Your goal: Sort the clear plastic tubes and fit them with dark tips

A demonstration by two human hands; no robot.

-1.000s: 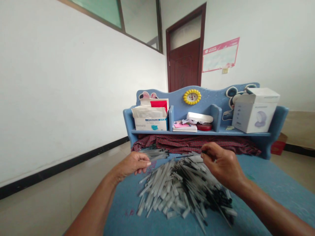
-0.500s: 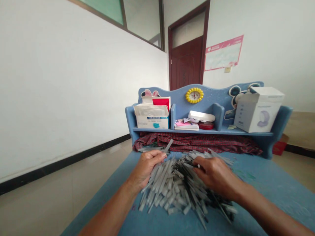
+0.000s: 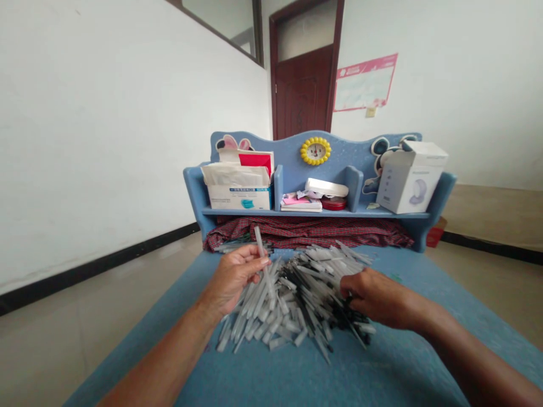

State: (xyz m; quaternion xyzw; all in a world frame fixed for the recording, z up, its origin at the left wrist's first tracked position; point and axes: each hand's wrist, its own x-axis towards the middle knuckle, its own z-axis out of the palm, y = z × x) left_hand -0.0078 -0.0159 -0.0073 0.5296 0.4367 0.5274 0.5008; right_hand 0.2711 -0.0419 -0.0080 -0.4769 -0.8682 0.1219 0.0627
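A slim, translucent plastic tube (image 3: 259, 239) stands nearly upright in my left hand (image 3: 231, 278), pinched between thumb and fingers above the left side of a heap. The heap of loose translucent tubes (image 3: 271, 325) spreads over the blue tabletop (image 3: 263, 384). Dark, thin sticks (image 3: 307, 291) lie mixed in, mostly through its middle and right. At the heap's right edge, my right hand (image 3: 379, 298) is closed with fingers curled down among the pieces. Whatever its fingertips grip is hidden.
Behind the heap lies a bunched red plaid cloth (image 3: 305, 233) under a blue shelf (image 3: 275, 213). The shelf carries a mask box (image 3: 240, 196), a white case (image 3: 326, 187), a red round tin (image 3: 334, 203) and a white carton (image 3: 409, 181). A yellow flower-shaped clock (image 3: 315, 151) is on its backboard.
The tube in my left hand has swung from a rightward slant to nearly upright. My right hand has shifted towards the heap's right edge. The whole view has turned slightly right.
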